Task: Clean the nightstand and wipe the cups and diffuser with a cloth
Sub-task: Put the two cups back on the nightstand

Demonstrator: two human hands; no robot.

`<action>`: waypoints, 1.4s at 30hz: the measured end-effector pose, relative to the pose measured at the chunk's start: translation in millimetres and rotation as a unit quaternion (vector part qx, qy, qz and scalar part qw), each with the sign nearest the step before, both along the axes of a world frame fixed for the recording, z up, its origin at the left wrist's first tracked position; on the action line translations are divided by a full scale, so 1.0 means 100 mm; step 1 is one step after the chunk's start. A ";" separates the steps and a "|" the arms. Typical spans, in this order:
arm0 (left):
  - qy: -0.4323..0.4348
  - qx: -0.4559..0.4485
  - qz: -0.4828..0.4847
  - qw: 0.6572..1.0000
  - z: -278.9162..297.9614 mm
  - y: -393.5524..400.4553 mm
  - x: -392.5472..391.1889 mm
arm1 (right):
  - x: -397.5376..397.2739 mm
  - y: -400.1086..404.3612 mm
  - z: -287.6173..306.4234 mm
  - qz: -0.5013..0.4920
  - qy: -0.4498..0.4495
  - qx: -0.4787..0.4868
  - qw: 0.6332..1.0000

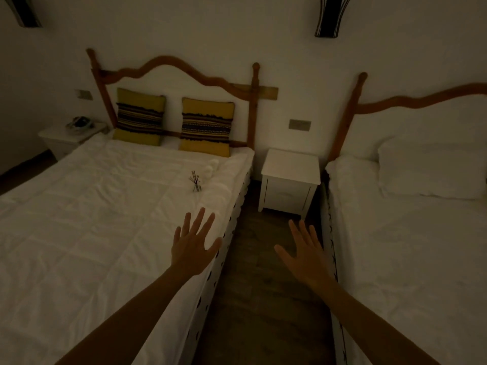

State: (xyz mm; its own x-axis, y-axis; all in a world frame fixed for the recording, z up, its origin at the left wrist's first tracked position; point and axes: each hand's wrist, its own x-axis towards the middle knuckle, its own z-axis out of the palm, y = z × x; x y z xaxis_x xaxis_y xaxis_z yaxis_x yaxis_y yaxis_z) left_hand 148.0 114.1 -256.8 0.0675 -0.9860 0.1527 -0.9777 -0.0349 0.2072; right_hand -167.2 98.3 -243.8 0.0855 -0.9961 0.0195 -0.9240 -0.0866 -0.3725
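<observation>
Here, taking the white nightstand (290,171) between the two beds as my mark: far to its left, beyond the left bed, a second small white table (63,139) stands against the wall with a dark object on it that I cannot make out in this dim light. Nearer, two yellow striped cushions (205,126) lean on that bed's wooden headboard (174,67). On the white quilt (105,206), left of the nightstand and close to the bed's edge, the reed diffuser (196,184) stands upright, with pale rounded shapes just behind it that may be the cups (212,167); I cannot tell for sure. My left hand (192,248) hovers over the quilt's edge, nearer me than the diffuser, fingers spread straight, holding nothing. My right hand (305,251) hangs over the dark floor (258,285) in front of the nightstand, fingers likewise splayed and empty. Right of the nightstand lies the other bed with its white pillow (427,169).
</observation>
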 end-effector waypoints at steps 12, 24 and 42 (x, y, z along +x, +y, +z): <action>0.012 0.041 0.000 0.999 -0.24 -1.54 -0.18 | -0.12 -1.56 -0.23 0.000 -0.046 0.045 0.998; 0.066 0.066 0.023 0.995 -0.46 -3.90 0.05 | 0.29 -4.19 -0.35 0.055 -0.044 0.092 0.993; 0.097 0.139 0.059 0.984 -1.08 -6.12 0.58 | 0.85 -7.01 -0.88 0.153 -0.100 0.216 0.959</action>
